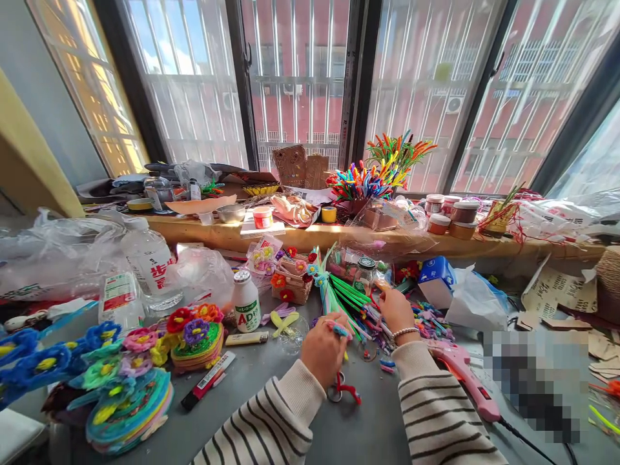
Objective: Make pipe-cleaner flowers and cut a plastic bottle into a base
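Observation:
My left hand [323, 349] is closed around a small pink and blue pipe-cleaner piece, over the grey table [271, 400]. Below it lie red-handled scissors [345, 389]. My right hand [396, 311], with a bead bracelet at the wrist, pinches something small that I cannot make out, beside a bunch of green pipe cleaners [343, 294] topped with small flowers. Both sleeves are striped.
A pink glue gun [460, 374] lies at the right with its cord. Stacks of pipe-cleaner flower coasters [130, 394] sit at the left, near a white bottle [245, 300], a lighter [246, 338] and a utility knife [208, 381]. The window ledge [339, 239] holds jars, tape and colourful pipe cleaners [382, 168].

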Demonstrator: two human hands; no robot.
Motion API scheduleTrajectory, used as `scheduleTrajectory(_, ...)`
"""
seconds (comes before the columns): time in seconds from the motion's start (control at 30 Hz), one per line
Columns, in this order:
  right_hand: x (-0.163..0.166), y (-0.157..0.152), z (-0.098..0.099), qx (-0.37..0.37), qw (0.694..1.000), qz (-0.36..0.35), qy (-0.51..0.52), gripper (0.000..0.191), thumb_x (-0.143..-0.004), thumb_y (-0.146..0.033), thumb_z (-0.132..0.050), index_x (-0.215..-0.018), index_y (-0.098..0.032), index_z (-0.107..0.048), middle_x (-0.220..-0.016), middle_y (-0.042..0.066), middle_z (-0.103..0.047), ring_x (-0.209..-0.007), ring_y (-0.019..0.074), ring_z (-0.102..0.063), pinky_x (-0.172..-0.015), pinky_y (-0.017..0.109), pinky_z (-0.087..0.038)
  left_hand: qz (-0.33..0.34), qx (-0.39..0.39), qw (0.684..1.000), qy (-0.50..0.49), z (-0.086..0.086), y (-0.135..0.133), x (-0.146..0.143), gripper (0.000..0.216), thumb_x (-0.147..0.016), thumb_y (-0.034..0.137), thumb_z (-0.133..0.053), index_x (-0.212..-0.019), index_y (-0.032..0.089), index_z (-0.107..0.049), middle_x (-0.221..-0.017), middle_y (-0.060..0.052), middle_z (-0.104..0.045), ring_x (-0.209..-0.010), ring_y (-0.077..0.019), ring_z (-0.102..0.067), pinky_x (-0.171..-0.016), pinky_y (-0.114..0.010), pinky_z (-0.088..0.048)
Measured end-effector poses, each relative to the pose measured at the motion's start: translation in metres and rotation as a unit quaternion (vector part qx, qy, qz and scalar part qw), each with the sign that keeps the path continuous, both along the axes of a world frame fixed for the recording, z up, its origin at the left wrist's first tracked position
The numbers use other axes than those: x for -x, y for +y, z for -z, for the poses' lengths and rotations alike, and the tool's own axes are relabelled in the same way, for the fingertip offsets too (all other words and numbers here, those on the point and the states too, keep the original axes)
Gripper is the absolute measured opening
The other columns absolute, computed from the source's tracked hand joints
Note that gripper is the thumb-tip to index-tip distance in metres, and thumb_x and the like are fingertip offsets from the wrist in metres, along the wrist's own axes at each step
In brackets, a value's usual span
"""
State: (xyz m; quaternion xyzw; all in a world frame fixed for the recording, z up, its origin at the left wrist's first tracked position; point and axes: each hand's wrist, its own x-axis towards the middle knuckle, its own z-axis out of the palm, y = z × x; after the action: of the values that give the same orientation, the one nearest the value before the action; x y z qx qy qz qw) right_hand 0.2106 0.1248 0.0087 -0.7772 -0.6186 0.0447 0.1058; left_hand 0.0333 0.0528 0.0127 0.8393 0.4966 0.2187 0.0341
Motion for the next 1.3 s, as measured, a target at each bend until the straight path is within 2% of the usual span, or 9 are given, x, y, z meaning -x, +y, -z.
scheduleTrajectory(0.07, -0.003, 0.000, 0.003, 0.032, 0.999, 0.012, 0.001, 0.019, -0.081, -0.021, -0.041, -0.090, -0.010, -0.055, -0.093, 0.011, -0.055, -0.083, 0.0180, -0.054, -0.069, 0.030, -0.041, -0.065, 0.019, 0.998, 0.014, -0.014, 0.005, -0.004, 0.030, -0.081, 0.017, -0.027, -0.101, 0.019, -0.050, -0.104, -0.005, -0.052, -0.095, -0.0139, -0.047, -0.083, -0.025, -0.038)
scheduleTrajectory(0.13, -0.004, 0.001, 0.008, 0.061, 0.998, 0.013, 0.003, 0.022, -0.080, -0.025, -0.044, -0.096, -0.012, -0.051, -0.097, 0.008, -0.053, -0.082, 0.0161, -0.053, -0.069, 0.033, -0.043, -0.141, 0.076, 0.986, 0.056, -0.024, 0.013, -0.010, 0.032, -0.079, 0.011, -0.027, -0.098, 0.013, -0.052, -0.100, -0.010, -0.053, -0.096, -0.0183, -0.048, -0.080, -0.028, -0.040)
scheduleTrajectory(0.27, -0.002, 0.003, 0.013, 0.079, 0.997, 0.010, 0.010, 0.026, -0.080, -0.027, -0.043, -0.103, -0.016, -0.046, -0.103, 0.006, -0.050, -0.084, 0.0154, -0.052, -0.071, 0.035, -0.044, -0.215, 0.150, 0.962, 0.078, -0.027, 0.032, -0.022, 0.031, -0.074, 0.004, -0.029, -0.086, 0.005, -0.058, -0.085, -0.018, -0.058, -0.080, -0.0266, -0.057, -0.062, -0.035, -0.045)
scheduleTrajectory(0.37, -0.001, 0.002, 0.012, 0.063, 0.998, 0.010, 0.018, 0.022, -0.079, -0.025, -0.045, -0.098, -0.013, -0.050, -0.097, 0.006, -0.053, -0.082, 0.0151, -0.053, -0.069, 0.034, -0.043, -0.241, 0.170, 0.952, 0.081, -0.025, 0.042, -0.027, 0.031, -0.074, 0.003, -0.030, -0.087, 0.005, -0.057, -0.089, -0.019, -0.057, -0.080, -0.0257, -0.058, -0.062, -0.034, -0.045)
scheduleTrajectory(0.57, -0.003, 0.000, 0.002, -0.032, 0.997, 0.020, 0.062, 0.017, -0.069, -0.014, -0.050, -0.083, -0.006, -0.054, -0.091, 0.019, -0.055, -0.081, 0.0244, -0.056, -0.063, 0.030, -0.040, -0.251, 0.141, 0.953, 0.090, -0.030, 0.040, -0.023, 0.030, -0.075, 0.005, -0.031, -0.087, 0.008, -0.058, -0.088, -0.017, -0.058, -0.085, -0.0241, -0.056, -0.064, -0.032, -0.044)
scheduleTrajectory(0.77, -0.006, -0.003, -0.009, -0.146, 0.974, 0.024, 0.169, 0.013, -0.068, -0.017, -0.045, -0.078, -0.012, -0.052, -0.069, 0.013, -0.060, -0.069, 0.0245, -0.057, -0.057, 0.030, -0.038, -0.254, 0.080, 0.959, 0.093, -0.044, 0.030, -0.014, 0.028, -0.077, 0.016, -0.031, -0.085, 0.012, -0.058, -0.082, -0.014, -0.060, -0.085, -0.0222, -0.054, -0.067, -0.030, -0.043)
scheduleTrajectory(0.97, -0.008, -0.006, -0.024, -0.275, 0.898, -0.019, 0.344, 0.021, -0.069, -0.031, -0.045, -0.081, -0.015, -0.049, -0.072, 0.008, -0.061, -0.064, 0.0181, -0.057, -0.058, 0.028, -0.041, -0.257, 0.074, 0.959, 0.091, -0.057, 0.030, 0.000, 0.035, -0.077, 0.034, -0.031, -0.083, 0.013, -0.058, -0.083, -0.013, -0.060, -0.082, -0.0227, -0.056, -0.066, -0.031, -0.043)
scheduleTrajectory(1.13, -0.009, -0.010, -0.042, -0.302, 0.813, -0.080, 0.491, 0.037, -0.070, -0.045, -0.041, -0.089, -0.015, -0.050, -0.073, 0.006, -0.063, -0.057, 0.0130, -0.056, -0.051, 0.024, -0.044, -0.252, 0.122, 0.956, 0.089, -0.057, 0.042, 0.009, 0.034, -0.077, 0.035, -0.032, -0.084, 0.015, -0.058, -0.084, -0.013, -0.061, -0.080, -0.0218, -0.057, -0.067, -0.031, -0.042)
scheduleTrajectory(1.3, -0.011, -0.018, -0.057, -0.289, 0.687, -0.115, 0.657, 0.032, -0.061, -0.041, -0.056, -0.081, -0.017, -0.055, -0.061, -0.001, -0.059, -0.046, 0.0077, -0.049, -0.043, 0.020, -0.038, -0.228, 0.175, 0.954, 0.086, -0.046, 0.053, 0.011, 0.020, -0.068, 0.024, -0.046, -0.083, 0.018, -0.058, -0.091, -0.012, -0.060, -0.085, -0.0231, -0.056, -0.069, -0.032, -0.041)
